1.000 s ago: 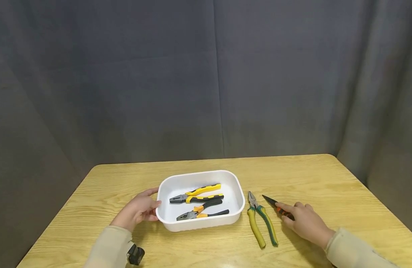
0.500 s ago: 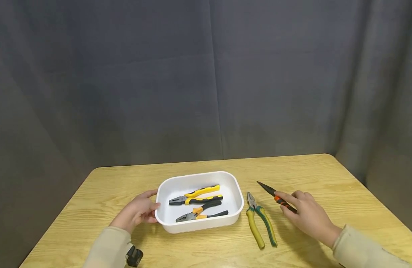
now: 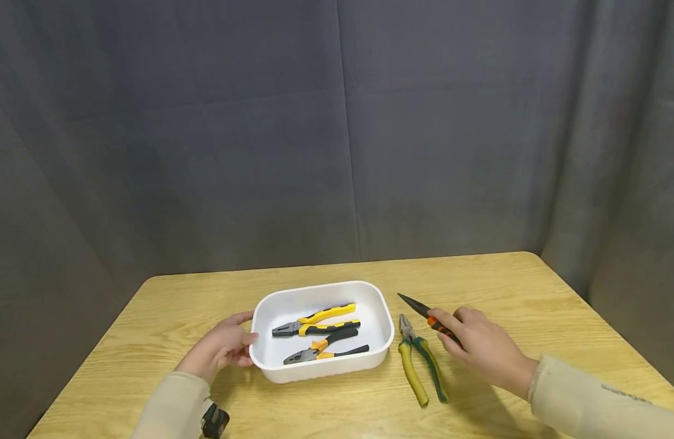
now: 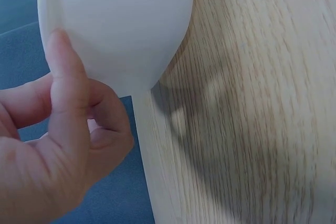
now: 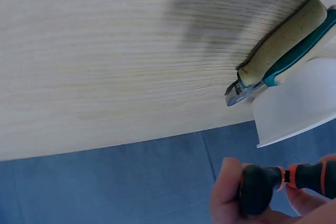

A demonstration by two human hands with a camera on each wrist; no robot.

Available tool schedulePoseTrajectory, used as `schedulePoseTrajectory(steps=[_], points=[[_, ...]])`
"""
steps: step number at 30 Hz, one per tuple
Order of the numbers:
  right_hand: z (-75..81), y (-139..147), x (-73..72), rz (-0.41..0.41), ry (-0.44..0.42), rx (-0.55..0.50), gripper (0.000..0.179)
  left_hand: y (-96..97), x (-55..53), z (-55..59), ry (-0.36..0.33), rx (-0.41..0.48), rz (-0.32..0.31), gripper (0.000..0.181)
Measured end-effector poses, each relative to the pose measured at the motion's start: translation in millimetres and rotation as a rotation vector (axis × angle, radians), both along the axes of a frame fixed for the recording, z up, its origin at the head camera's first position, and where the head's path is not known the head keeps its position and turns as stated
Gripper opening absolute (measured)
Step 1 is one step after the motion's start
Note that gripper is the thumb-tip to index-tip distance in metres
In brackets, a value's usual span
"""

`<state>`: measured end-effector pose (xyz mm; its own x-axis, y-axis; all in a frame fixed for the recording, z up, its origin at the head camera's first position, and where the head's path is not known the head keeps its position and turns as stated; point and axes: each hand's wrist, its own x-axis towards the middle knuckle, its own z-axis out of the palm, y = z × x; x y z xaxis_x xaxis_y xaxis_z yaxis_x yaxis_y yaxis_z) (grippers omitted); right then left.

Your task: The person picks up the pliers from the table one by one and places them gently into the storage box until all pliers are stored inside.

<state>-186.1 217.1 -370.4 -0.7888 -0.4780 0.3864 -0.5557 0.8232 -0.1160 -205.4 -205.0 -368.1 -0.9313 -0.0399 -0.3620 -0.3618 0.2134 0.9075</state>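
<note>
My left hand (image 3: 223, 347) grips the left end of a white plastic tray (image 3: 320, 371), thumb over the rim and fingers beneath, as the left wrist view shows. Two pairs of pliers lie in it: yellow-and-black combination pliers (image 3: 315, 329) and orange-and-black combination pliers (image 3: 317, 355). In my right hand (image 3: 482, 347) are long-nose pliers (image 3: 419, 305) with black-and-orange handles, raised off the table, their dark tip pointing toward the tray. Palm and fingers hide part of the handles. Green-and-yellow pliers (image 3: 412, 364) lie on the table between tray and right hand, handles spread.
The wooden table (image 3: 205, 299) has rounded far corners. Behind and beside it hangs a dark grey curtain (image 3: 260, 152). A small black device (image 3: 214, 421) is strapped at the left wrist.
My right hand has lifted the long-nose pliers off the table and moved them left, toward the tray. The left hand keeps its grip on the tray.
</note>
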Motion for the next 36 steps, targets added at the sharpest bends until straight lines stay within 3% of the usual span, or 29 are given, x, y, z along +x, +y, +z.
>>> schedulePoseTrajectory(steps=[15,28,36], points=[[2.0,-19.8,-11.4,0.141,0.179,0.070,0.035,0.9,-1.8,3.6,-0.006,0.025,-0.012,0.055],[4.1,-35.3,-25.4,0.264,0.260,0.142,0.035,-0.2,-2.3,0.3,-0.015,0.048,-0.016,0.056],[2.7,-47.4,-30.9,0.322,0.292,0.163,0.032,-2.1,2.6,1.1,-0.018,0.041,-0.010,0.057]])
